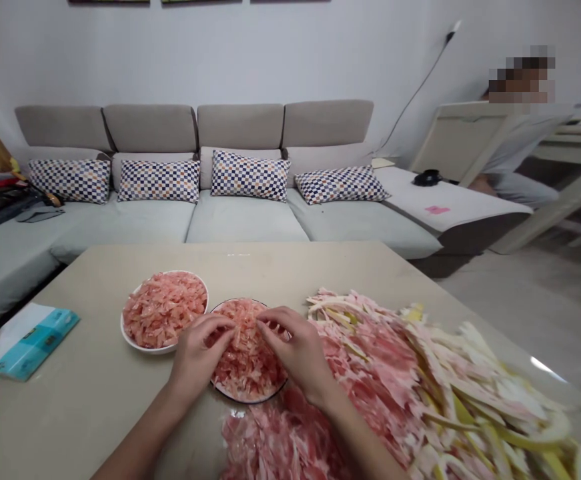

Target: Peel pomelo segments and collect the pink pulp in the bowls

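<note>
My left hand [203, 347] and my right hand [297, 347] are over a dark-rimmed plate [247, 401] heaped with pink pomelo flesh [243, 370]. Thumb and fingers of each hand are pinched together, facing each other across a small piece of pomelo flesh [245, 321], which blends with the heap below. Left of it stands a white bowl [140, 348] piled high with more pink pomelo flesh [165, 307]. Under and beside my right forearm lie pink membranes [365, 373]. White and yellow strips of peel [475, 393] spread farther right.
A blue tissue pack [35, 343] lies on the left of the shiny table [270, 267]. Behind it stands a grey sofa [245, 217] with checked cushions [250, 175]. A person [515, 153] sits at the right, behind a chair back [463, 143].
</note>
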### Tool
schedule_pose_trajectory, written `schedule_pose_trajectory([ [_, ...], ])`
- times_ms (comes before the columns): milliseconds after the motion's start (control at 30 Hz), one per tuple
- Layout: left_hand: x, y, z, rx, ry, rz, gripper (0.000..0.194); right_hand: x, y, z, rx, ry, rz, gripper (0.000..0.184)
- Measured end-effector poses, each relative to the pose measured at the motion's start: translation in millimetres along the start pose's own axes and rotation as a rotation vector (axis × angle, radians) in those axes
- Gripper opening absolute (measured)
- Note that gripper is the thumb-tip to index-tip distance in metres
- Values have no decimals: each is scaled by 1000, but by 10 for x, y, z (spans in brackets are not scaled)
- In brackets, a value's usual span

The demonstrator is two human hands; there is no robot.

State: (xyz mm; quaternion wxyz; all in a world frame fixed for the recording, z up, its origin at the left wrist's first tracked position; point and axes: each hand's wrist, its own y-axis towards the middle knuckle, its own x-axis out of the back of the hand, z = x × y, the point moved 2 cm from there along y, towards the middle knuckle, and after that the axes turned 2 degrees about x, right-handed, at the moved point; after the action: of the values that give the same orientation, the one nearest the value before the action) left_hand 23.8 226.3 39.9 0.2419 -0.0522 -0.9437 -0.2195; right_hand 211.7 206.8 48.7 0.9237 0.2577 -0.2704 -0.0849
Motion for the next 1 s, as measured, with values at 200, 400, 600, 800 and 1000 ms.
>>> schedule_pose_trajectory([
  [200,-115,-47,123,-68,128,-18,15,-64,-24,8,45,-38,80,15],
  [400,19,-131,36,-59,154,0,22,-68,-28,14,76,-65,43,14],
  [600,591,-40,138,-100,386,-119,18,-81,-47,34,151,-178,39,12],
  [800,906,69,372,-152,783,-173,20,-45,-59,98,165,-141,-2,14],
  [1000,747,118,356,-109,937,-168,22,-59,-70,110,189,-139,0,13],
])
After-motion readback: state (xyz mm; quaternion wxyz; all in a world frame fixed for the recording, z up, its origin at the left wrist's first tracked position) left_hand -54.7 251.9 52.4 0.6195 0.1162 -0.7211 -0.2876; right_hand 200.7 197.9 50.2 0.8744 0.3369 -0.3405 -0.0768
